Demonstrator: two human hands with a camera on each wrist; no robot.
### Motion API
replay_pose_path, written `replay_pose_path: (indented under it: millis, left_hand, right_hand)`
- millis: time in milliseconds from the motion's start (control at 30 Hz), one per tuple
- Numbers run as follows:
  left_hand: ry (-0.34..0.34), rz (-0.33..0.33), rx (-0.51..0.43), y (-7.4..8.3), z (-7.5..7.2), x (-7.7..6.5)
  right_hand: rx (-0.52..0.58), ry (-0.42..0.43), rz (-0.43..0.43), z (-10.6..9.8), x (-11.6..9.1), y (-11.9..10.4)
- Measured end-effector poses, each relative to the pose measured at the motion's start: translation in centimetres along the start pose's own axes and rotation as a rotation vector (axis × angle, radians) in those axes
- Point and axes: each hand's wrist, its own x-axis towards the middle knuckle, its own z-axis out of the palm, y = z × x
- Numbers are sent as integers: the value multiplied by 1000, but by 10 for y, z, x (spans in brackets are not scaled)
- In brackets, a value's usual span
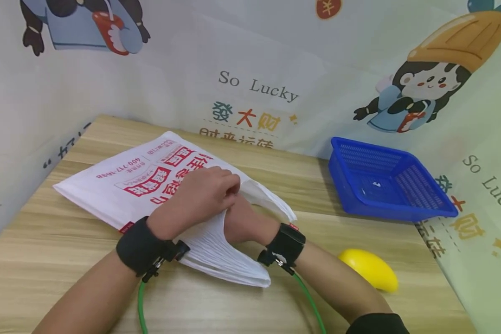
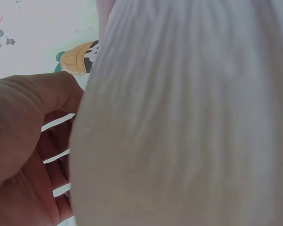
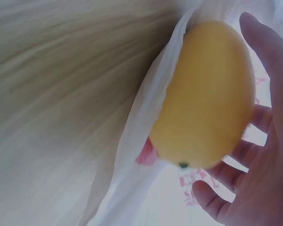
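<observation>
Bag (image 1: pixel 139 183) of white, red print across its face, lying at ten o'clock on the wood-grain counter (image 1: pixel 46 278), mouth gaping out toward four! Right at that mouth, the left grip (image 1: pixel 204 192) is closed, fingers bent in, pinching the bag's edge, and the left wrist view is nearly filled by pleated white. Just below it crosses the right grip (image 1: pixel 242 222), fingers hidden by the bag from the head camera, but the right wrist view gives it away: a yellow fruit (image 3: pixel 207 94), cupped! Fingers curve behind it from three o'clock round to five, thumb spread wide at one; whether that thumb touches, I can't tell. A fold of the bag covers the fruit's nine o'clock side, a dark spot (image 3: pixel 183 165) marks its lower end, and a red patch (image 3: pixel 147 153) peeks out at seven, too blurred to name. Out at four o'clock from the hands, a second yellow fruit (image 1: pixel 371 269) rests on the counter, partly behind the right forearm (image 1: pixel 334 283). Over at three, the blue basket (image 1: pixel 384 209), slatted and upright! And at twelve, the "So Lucky" backdrop (image 1: pixel 171 83) spans the back.
</observation>
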Motion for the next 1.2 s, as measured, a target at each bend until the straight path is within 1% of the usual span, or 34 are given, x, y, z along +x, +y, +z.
replay_pose_path:
  millis: [67, 133, 200, 233, 300, 367, 467, 533, 700, 833, 933, 1100, 1200]
  left_hand:
    - [-5, -2, -14, 3, 4, 4]
    - [-17, -19, -27, 4, 6, 7]
    - [-36, -39, -36, 5, 6, 8]
    - [-37, -54, -26, 3, 3, 6]
    - [-45, -78, -15, 0, -2, 3]
    - [-42, -80, -5, -2, -5, 2]
    - [-38, -74, -9, -2, -5, 3]
    - [-42, -67, -19, -1, -2, 4]
    - [-59, -42, -42, 4, 7, 9]
    - [-61, -37, -31, 6, 9, 9]
    - [-63, -41, -15, 7, 9, 10]
    - [-65, -42, -5, 7, 10, 10]
    - [-63, -37, -3, 7, 10, 11]
  right_hand:
    - [-14, -55, 56, -3, -8, 4]
    - [-6, -109, 100, -6, -12, 6]
    - [-6, -141, 130, -8, -15, 9]
    - [-1, -157, 135, -10, -12, 8]
    - [3, -166, 145, -11, -6, 7]
    - [-5, -172, 157, -13, -5, 7]
    - [-14, -182, 166, -15, -9, 9]
    - [9, -184, 180, -16, -15, 11]
    - [98, -151, 216, -17, -41, 18]
    - [135, -80, 207, -20, -60, 22]
    - [130, -31, 193, -21, -72, 25]
    - [132, -1, 189, -23, -89, 27]
    - [137, 33, 192, -26, -99, 28]
